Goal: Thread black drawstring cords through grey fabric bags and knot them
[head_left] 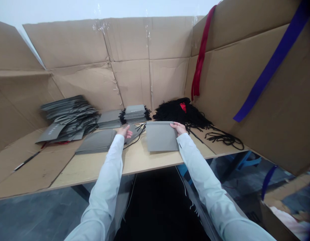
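A flat grey bag [162, 136] is held up by its top right corner in my right hand [178, 128], thumb on its near face. My left hand [125, 131] is a little to its left, fingers apart and holding nothing, in front of another grey piece [134, 133] with black cord [136, 141] beside it. Flat grey pieces [96, 142] lie stacked left of my left hand. Behind are a second flat stack [110, 118] and a pile of grey bags with black cord ends [135, 113]. Black cords [170, 112] lie heaped behind my right hand.
A tall, uneven pile of grey bags [69, 115] stands at the left. A pen-like stick [26, 161] lies near the left edge. Cardboard walls [130, 43] enclose the table [145, 164]. Red [201, 57] and blue ribbons [270, 67] hang at the right.
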A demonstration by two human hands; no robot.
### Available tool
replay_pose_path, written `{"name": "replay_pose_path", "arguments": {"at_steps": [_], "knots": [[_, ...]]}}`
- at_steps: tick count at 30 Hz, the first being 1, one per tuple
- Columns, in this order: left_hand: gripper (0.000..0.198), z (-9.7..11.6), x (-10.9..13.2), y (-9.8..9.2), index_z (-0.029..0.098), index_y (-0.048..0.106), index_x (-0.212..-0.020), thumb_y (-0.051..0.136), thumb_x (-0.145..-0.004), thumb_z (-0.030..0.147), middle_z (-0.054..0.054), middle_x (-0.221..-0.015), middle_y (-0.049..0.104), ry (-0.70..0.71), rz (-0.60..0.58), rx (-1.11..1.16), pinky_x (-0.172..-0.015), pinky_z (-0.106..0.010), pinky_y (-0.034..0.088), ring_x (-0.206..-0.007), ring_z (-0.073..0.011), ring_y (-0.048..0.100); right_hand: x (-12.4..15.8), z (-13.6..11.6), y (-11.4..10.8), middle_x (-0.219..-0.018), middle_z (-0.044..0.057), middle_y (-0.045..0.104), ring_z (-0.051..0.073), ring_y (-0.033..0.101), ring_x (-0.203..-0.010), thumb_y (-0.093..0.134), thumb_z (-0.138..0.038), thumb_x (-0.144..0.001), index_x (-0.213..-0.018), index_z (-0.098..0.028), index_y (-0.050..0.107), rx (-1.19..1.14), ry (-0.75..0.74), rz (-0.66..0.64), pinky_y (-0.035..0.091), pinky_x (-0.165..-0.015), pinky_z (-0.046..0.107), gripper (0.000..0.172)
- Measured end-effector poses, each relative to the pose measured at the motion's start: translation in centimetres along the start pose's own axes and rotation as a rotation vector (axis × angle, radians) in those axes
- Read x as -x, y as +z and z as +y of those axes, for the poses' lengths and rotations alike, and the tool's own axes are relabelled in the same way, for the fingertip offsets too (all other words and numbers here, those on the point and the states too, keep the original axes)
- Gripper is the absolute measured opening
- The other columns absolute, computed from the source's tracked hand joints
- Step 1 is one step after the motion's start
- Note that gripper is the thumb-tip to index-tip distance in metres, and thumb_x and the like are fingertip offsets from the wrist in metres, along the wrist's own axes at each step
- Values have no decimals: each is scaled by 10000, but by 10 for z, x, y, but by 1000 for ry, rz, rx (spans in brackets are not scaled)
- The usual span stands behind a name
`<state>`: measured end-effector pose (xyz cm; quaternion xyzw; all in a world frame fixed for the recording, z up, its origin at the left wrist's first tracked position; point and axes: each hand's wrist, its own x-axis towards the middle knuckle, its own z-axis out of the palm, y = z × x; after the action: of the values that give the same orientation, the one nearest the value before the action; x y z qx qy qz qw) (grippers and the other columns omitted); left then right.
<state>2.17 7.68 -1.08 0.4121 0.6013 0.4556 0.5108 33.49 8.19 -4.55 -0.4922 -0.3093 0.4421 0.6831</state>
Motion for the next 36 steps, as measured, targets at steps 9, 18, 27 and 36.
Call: {"name": "replay_pose_path", "arguments": {"at_steps": [9, 18, 27, 36], "knots": [[499, -13, 20, 52, 123, 399, -1057, 326, -755, 513, -128, -797, 561, -251, -427, 547, -479, -245, 459, -598, -143, 557, 5, -5, 1, -625, 2, 599, 131, 555, -613, 708, -151, -419, -706, -144, 588, -78, 99, 22, 455, -581, 255, 312], [328, 4, 13, -7, 206, 467, -782, 216, -825, 414, 43, -531, 393, 28, 387, 901, -363, -164, 285, -334, -37, 333, 6, -7, -1, -645, 1, 603, 117, 558, -624, 693, -144, -467, -741, -147, 581, -107, 123, -3, 465, -607, 238, 296], [240, 18, 27, 6, 169, 359, -609, 393, -760, 353, 92, -406, 169, 236, -3, 856, -330, -158, 162, -294, -33, 147, 3, -4, -2, -627, 2, 603, 123, 561, -617, 688, -130, -458, -724, -143, 584, -95, 104, 67, 470, -588, 237, 286], [130, -1, 35, 50, 150, 414, -661, 468, -714, 256, 84, -422, 233, 200, -456, 348, -299, -116, 82, -301, -14, 166, 5, -4, 0, -639, -2, 599, 123, 556, -627, 702, -157, -431, -739, -146, 582, -68, 100, 20, 462, -606, 253, 331]]}}
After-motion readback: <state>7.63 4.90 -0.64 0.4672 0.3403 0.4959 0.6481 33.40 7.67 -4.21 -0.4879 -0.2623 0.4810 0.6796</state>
